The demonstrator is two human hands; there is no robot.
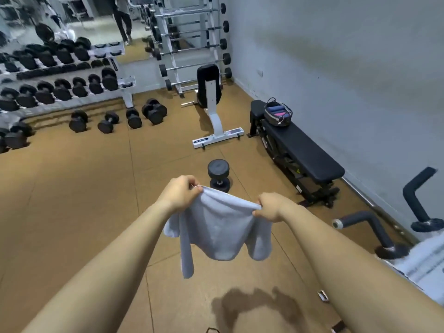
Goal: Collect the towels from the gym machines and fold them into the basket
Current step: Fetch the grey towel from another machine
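Note:
A pale grey-blue towel hangs in the air in front of me, held by its top edge. My left hand pinches the towel's left top corner. My right hand pinches the right top corner. The towel sags between them, with one long end dangling at the lower left. A grey basket with folded blue and pink towels inside stands on the far end of a black flat bench to the right, by the wall.
A single black dumbbell lies on the brown floor just beyond my hands. A white seat bench stands ahead, a dumbbell rack at the left, a barbell rack at the back. Black machine arms jut out at right.

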